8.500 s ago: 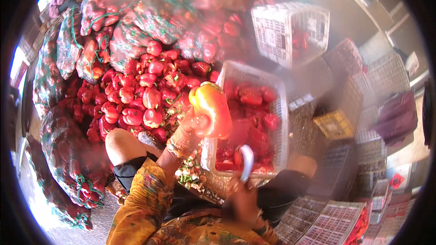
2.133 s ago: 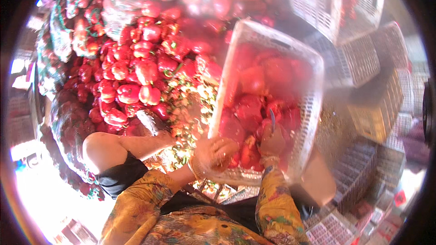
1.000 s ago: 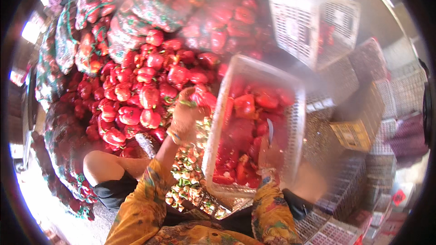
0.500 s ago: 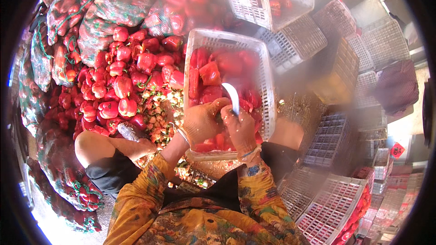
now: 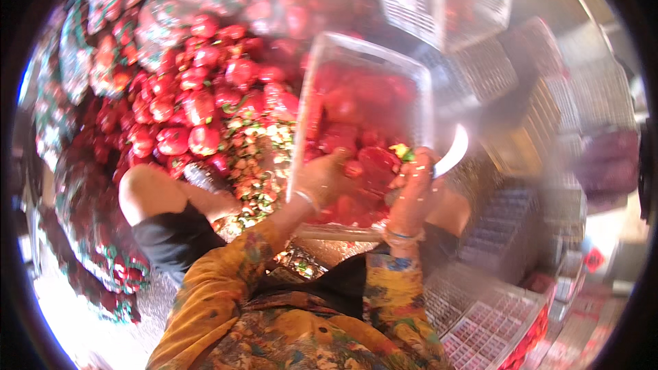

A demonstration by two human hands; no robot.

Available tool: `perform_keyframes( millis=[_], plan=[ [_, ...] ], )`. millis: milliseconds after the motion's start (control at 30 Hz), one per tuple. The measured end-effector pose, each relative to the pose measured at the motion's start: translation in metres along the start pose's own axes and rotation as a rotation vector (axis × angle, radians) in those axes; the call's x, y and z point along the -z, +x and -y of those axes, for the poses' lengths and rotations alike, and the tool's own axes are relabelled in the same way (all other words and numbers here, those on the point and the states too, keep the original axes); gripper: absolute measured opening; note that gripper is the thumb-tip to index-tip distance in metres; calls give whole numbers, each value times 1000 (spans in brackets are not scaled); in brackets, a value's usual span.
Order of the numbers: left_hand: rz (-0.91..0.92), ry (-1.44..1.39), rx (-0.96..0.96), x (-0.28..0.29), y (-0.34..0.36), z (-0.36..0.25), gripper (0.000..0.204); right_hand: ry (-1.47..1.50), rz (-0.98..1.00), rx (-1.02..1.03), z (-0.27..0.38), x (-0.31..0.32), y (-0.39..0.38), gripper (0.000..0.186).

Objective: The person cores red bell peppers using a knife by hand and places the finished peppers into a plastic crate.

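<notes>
The mustard long-sleeved top is blotched in many colours; the shorts are black.

Floor grey at lower left, burning out to white toward the rim under hard light. Right side crowded with plastic crates: a white crate at the top, a yellowish crate midway down, a dark grey crate below that, a pale gridded crate lowest. Purple cloth near the right rim; its support unclear. Small red square beneath it. Haze softens upper middle and right; far background blurred.
</notes>
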State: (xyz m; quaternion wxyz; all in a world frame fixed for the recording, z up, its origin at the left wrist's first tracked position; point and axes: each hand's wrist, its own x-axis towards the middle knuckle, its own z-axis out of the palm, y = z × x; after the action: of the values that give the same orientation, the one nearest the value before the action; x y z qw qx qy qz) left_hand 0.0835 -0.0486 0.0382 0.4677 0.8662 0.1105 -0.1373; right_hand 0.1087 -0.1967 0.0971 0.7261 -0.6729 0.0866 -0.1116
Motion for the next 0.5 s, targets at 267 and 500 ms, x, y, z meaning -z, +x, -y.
perform_keyframes(
  millis=[267,500],
  plan=[
    [-153,258,-182,-18,1,46,23,-626,895,252,0,-99,1,27],
    [-1053,108,-15,101,30,155,43,-499,578,-244,-12,-56,31,34]
  ],
)
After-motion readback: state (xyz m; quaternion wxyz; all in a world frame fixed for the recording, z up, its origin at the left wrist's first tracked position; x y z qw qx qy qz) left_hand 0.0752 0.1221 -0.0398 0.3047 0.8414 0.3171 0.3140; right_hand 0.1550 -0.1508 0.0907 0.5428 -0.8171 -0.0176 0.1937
